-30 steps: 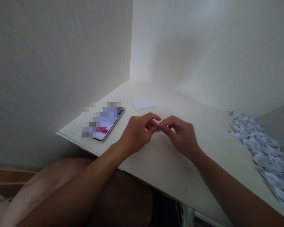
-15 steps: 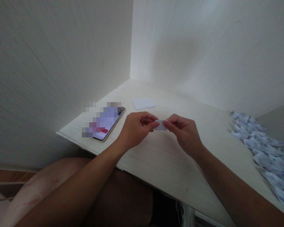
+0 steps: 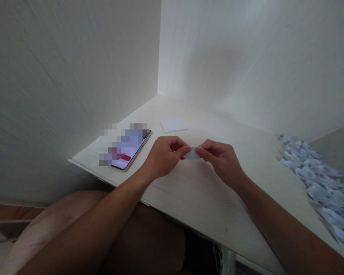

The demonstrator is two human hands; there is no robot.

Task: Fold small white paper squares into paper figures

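A small piece of white paper [image 3: 192,153] is stretched between my two hands, above the middle of the table. My left hand [image 3: 168,156] pinches its left end between thumb and fingers. At the other end, my right hand [image 3: 218,157] grips it the same way, thumb on top. Whether the piece is folded in layers is too small to make out. Just beyond my left hand, a flat sheet of white paper [image 3: 174,125] lies on the table.
A phone [image 3: 134,151] with a lit, partly blurred screen lies left of my left hand. Many folded white paper pieces [image 3: 318,175] are heaped along the right side of the pale table [image 3: 246,217]. Walls [image 3: 206,76] enclose the back and left.
My fingertips have shifted slightly on the paper, and more of its width shows between my hands. The phone, the flat sheet and the heap stay put.
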